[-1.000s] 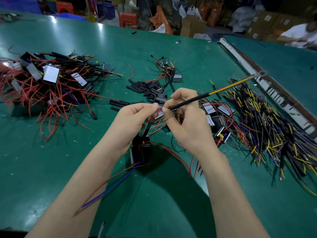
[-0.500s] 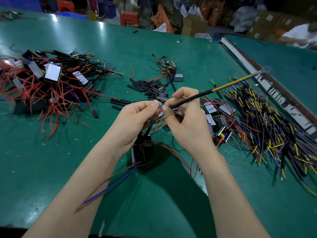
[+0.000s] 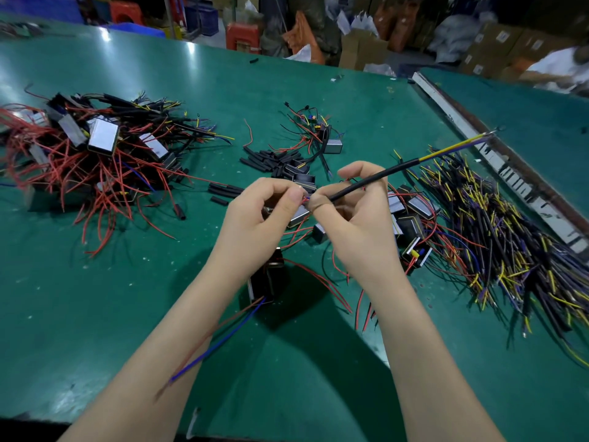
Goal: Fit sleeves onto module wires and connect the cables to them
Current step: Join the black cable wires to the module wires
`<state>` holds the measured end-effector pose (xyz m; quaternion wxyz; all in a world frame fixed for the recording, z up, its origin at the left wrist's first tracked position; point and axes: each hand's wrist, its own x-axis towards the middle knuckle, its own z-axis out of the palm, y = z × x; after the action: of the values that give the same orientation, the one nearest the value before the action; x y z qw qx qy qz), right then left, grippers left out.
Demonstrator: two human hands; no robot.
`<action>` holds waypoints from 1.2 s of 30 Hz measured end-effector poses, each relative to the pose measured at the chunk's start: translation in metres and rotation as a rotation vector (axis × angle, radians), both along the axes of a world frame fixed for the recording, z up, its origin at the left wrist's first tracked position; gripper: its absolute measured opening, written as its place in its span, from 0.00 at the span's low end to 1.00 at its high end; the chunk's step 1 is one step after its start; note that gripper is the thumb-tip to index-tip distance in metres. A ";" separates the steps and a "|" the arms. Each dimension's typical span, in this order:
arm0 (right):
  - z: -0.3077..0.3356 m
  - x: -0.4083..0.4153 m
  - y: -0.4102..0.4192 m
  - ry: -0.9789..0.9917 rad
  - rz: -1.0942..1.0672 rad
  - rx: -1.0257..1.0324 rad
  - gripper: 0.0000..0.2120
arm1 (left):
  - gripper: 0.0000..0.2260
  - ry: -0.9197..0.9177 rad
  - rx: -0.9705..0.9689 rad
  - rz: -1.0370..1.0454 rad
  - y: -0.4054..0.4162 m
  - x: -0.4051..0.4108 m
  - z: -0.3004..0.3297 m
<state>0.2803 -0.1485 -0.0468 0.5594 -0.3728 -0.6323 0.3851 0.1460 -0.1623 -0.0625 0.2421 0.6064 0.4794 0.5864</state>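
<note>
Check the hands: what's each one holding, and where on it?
Right hand pinches the black cable near its lower end. Left hand pinches the thin module wires where they meet that end; the module hangs below.

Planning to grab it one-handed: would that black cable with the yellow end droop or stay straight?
The black cable probably stays fairly straight: it juts from the right hand unsupported, barely sagging. Likely light, since fingertips alone hold it.

The worktop (image 3: 95,298) is plain dark green. The cable (image 3: 376,180) is black, ending in yellow and purple strands. The module (image 3: 266,282) is black, trailing red and blue wires (image 3: 216,339). The sleeves (image 3: 264,159) are black. The left heap (image 3: 79,154) is mostly red, the right heap (image 3: 494,237) black, yellow and purple.
</note>
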 end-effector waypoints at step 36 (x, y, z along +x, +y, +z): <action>0.000 0.007 0.002 -0.303 -0.063 0.199 0.15 | 0.09 -0.130 -0.193 -0.115 -0.003 -0.004 0.005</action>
<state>0.2872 -0.1460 -0.0467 0.5037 -0.3891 -0.7323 0.2423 0.1420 -0.1652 -0.0571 0.3632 0.5674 0.4812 0.5609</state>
